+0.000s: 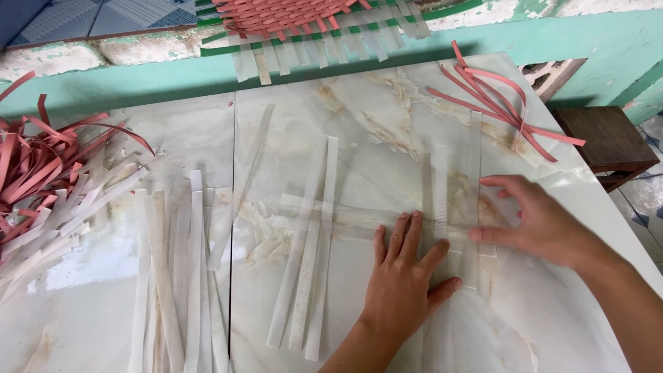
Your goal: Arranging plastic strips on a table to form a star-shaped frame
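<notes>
1. Strips: your left hand lies flat, fingers spread, pressing the crosswise clear strips onto the bench.
2. Your right hand, fingers extended and open, touches the upright clear strip, whose long axis runs away from you, nearest that hand.

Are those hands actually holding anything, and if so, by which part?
Nothing is lifted. The left hand lies flat on the crossed clear plastic strips where they overlap, pinning them to the marble table. The right hand fingers an upright strip's edge.
</notes>
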